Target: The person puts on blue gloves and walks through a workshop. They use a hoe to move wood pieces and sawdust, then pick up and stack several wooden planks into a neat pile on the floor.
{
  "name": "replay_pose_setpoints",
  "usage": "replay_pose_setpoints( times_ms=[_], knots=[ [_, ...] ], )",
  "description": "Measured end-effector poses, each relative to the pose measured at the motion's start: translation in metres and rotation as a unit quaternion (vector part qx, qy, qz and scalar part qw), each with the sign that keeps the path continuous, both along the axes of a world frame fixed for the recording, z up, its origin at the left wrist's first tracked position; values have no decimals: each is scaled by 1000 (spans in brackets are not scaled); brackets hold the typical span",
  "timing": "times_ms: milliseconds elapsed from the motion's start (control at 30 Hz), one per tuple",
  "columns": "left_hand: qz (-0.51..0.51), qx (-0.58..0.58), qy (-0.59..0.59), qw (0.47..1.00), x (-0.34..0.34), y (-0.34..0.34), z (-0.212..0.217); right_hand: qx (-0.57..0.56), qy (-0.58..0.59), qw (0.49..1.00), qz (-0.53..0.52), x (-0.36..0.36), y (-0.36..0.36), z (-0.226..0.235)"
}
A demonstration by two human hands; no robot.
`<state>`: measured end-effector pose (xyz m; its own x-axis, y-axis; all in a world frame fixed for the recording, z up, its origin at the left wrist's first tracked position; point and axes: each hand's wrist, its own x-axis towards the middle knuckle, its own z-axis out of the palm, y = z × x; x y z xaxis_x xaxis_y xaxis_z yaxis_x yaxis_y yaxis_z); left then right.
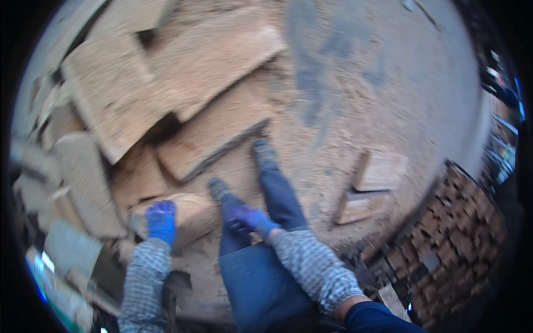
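Note:
My left hand, in a blue glove with purple fingers, is over the near left part of a thick, pale wood block. Its fingers point away from me and look short and blurred; whether they touch or grip the block I cannot tell. In a matching glove, my right hand hangs in front of my legs with its fingers loosely apart and nothing visible in them. Just beyond the block lies a wood slab with a dark side edge. Both forearms wear checked sleeves.
Large wood slabs pile up at the far left, with an upright-looking piece beside them. Two small blocks lie on the sawdust-strewn floor to the right. A dense stack of brown wood pieces stands at the near right.

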<state>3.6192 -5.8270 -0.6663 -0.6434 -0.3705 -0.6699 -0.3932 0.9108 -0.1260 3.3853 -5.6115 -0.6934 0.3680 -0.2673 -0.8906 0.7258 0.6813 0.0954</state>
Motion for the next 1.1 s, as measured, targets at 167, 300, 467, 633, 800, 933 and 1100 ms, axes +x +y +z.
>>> replay_pose_setpoints(
  times_ms=[167,300,467,633,800,933,1100],
  knots=[
    [66,-23,38,997,132,44,96,22,27,992,119,67,-20,17],
    [138,4,109,984,173,70,125,-31,9,976,217,167,-34,21],
    [186,32,125,974,179,105,135,57,8,974,221,230,-36,3],
    [602,65,351,715,235,117,151,33,111,972,204,252,-2,-12],
    [871,140,277,381,304,141,97,-132,138,956,224,279,11,-29],
    [881,333,306,142,320,190,62,-276,238,862,353,263,-9,-9],
    [880,377,234,168,192,217,123,-180,248,894,328,165,65,28]
  ],
)
